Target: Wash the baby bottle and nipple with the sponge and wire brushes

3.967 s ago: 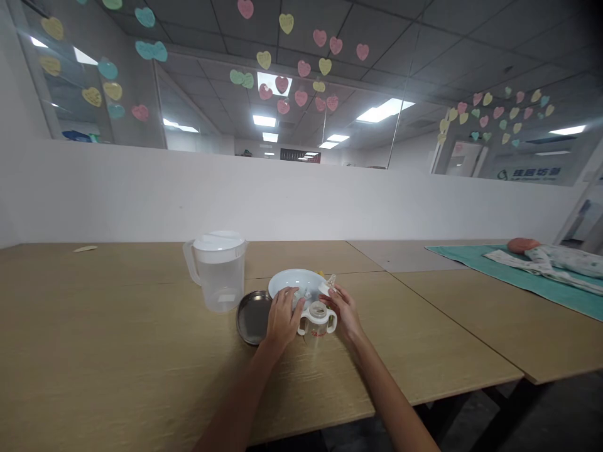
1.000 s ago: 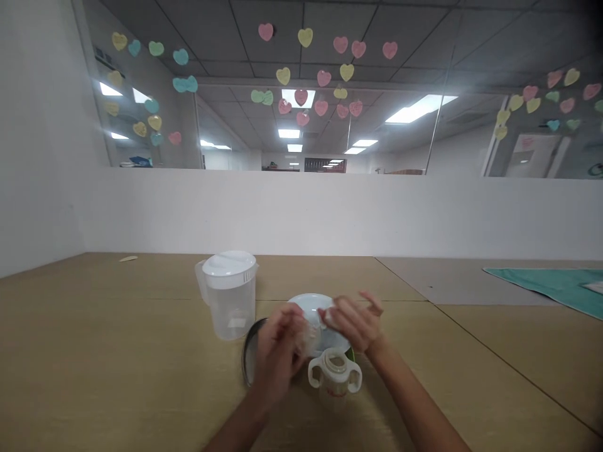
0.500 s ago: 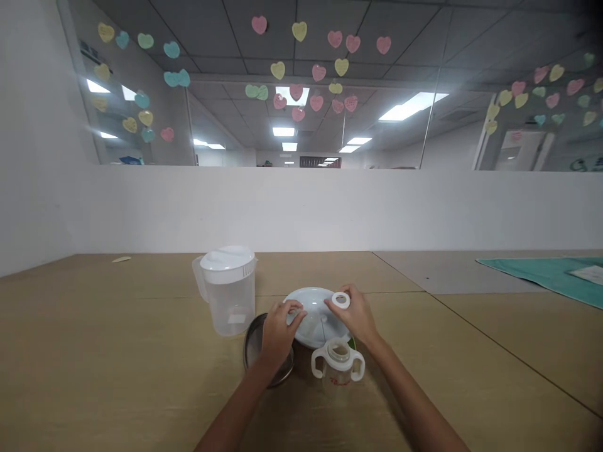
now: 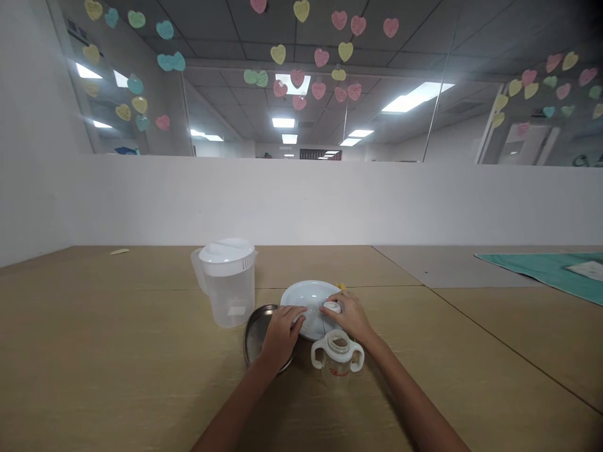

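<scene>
My right hand (image 4: 352,316) grips a small white ring (image 4: 332,307) over the right side of a white plate (image 4: 306,291). My left hand (image 4: 281,333) is at the plate's left edge, its fingertips closed on a small clear thing that is too faint to make out. In front of the plate stands a clear bottle (image 4: 336,364) with a white two-handled collar and an open top. A round metal pan (image 4: 255,336) lies partly under my left hand and forearm.
A clear pitcher (image 4: 230,292) with a white lid stands left of the plate. Something yellow (image 4: 340,286) shows behind the plate's right edge. A teal cloth (image 4: 541,267) lies at the far right, and a white wall (image 4: 301,201) rises behind the table (image 4: 117,351).
My right hand has tilted the white ring, which now shows edge-on, and brought it slightly left. My left hand has turned a little over the plate's edge. The camera view has tipped down slightly.
</scene>
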Demonstrator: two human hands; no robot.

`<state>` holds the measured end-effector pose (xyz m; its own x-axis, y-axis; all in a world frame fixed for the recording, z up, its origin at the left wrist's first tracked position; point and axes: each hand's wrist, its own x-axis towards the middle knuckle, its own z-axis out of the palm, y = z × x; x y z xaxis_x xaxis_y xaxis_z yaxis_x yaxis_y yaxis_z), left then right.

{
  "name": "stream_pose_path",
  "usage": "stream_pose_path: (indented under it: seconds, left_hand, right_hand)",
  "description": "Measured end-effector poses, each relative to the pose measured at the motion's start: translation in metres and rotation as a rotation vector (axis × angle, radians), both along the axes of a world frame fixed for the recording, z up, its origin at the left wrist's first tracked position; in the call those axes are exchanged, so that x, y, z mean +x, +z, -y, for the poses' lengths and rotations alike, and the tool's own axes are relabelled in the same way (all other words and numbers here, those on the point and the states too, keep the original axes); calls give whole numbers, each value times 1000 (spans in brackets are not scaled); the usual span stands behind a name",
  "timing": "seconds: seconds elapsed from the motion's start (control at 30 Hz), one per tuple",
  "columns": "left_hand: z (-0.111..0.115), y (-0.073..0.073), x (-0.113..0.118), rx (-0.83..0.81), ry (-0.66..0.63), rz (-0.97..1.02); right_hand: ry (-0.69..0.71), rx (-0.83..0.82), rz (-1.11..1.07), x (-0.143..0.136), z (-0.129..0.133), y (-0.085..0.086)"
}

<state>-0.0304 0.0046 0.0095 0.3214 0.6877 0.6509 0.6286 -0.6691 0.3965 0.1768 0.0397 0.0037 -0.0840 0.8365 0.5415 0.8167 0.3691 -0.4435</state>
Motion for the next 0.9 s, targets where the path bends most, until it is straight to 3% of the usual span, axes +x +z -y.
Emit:
stream_pose_path:
  seconds: [0.33,0.47,0.53,0.67,0.77,0.9]
  left_hand:
    - [8,1,-2,0,87,-216]
    - [8,4,-10,107,126,-192]
    - [7,7,-20,242,247,-112]
    - [1,13,-46,485,637,175]
    - [-6,15,-64,479,861,404]
    - [-16,14,-75,314,1003,538]
  right_hand:
    - [24,-258,49,1,9,5]
    - [35,-276,93,2,11,6]
    - [39,-279,110,2,12,6]
    - [2,-283,160,1,14,6]
    - [-10,-280,171,0,14,6]
    - [5,-295,174,1,13,6]
